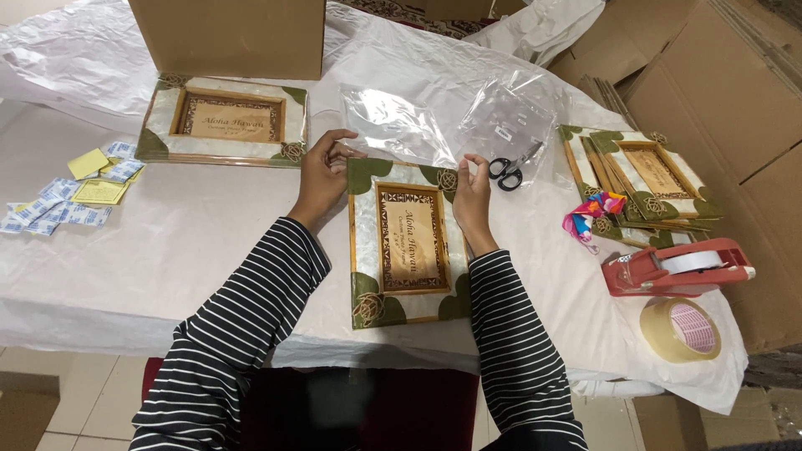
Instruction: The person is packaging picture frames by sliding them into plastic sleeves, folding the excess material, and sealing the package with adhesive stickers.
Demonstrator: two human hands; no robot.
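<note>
Bench (167,242), white-covered | left hand (322,177) and right hand (470,196) pinch clear bag (393,125) mouth at frame (408,242) top | step: bagging, judged | next: bag mouth held wide, frame fed between grips.

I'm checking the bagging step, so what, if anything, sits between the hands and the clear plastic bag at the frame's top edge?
Nothing visible does. The left hand and right hand both already pinch the near edge of the clear plastic bag, right at the top of the picture frame. The scissors lie off to the right.
</note>
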